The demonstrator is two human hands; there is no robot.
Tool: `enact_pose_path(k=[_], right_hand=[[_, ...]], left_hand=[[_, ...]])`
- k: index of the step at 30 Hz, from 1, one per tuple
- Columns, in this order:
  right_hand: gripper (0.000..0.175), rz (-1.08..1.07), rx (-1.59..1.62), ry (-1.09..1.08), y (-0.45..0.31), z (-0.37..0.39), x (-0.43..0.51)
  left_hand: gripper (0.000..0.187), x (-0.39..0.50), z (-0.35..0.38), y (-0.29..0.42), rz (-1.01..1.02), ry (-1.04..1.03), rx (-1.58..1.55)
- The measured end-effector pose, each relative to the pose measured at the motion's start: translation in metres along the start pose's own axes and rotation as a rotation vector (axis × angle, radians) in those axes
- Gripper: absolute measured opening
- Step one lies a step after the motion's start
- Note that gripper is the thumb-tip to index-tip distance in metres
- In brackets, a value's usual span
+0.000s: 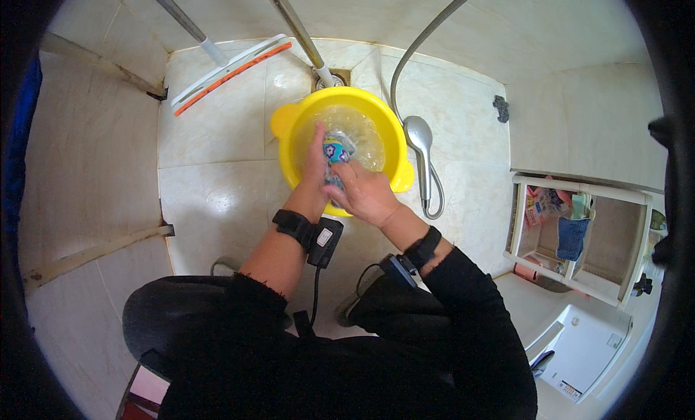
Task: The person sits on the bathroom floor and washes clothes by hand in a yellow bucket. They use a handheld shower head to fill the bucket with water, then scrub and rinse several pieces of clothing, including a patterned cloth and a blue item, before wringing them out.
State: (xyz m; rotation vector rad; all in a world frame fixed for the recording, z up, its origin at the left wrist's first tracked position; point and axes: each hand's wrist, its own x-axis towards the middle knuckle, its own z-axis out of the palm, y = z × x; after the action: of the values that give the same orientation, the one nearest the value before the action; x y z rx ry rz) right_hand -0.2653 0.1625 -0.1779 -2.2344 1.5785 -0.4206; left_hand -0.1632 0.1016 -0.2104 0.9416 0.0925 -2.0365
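A round yellow plastic basin point(399, 132) with side handles stands on the tiled floor, holding water with bubbles. Over it, a wet blue cloth item with a flower pattern point(335, 150) and grey parts lies between both hands. My left hand point(315, 162) holds it along its left side, thumb or finger edge pointing up the picture. My right hand point(361, 189) presses on its lower part with bent fingers. Part of the cloth is hidden by the hands. Both wrists wear black straps with small devices.
A grey shower head point(419, 135) with its hose lies right of the basin. A floor squeegee point(233, 75) rests at the upper left. Another metal pole point(296, 26) reaches the floor drain point(337, 79). A white shelf rack point(581, 184) and a white container point(589, 347) stand at right.
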Motion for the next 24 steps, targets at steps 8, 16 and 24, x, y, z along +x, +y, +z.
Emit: enact_pose_path(k=[8, 16, 24], right_hand=[[0.045, 0.366, -0.126, -0.021, 0.012, 0.001, 0.055], [0.059, 0.737, -0.092, -0.247, 0.111, 0.01, 0.048], [0.058, 0.304, -0.471, -0.549, 0.096, 0.087, 0.009]], left_hand=[[0.041, 0.041, -0.022, -0.009, 0.388, 0.363, 0.726], [0.048, 0.034, -0.033, 0.008, 0.349, 0.364, 1.863], [0.068, 0.058, -0.057, -0.029, -0.045, 0.121, 2.009]])
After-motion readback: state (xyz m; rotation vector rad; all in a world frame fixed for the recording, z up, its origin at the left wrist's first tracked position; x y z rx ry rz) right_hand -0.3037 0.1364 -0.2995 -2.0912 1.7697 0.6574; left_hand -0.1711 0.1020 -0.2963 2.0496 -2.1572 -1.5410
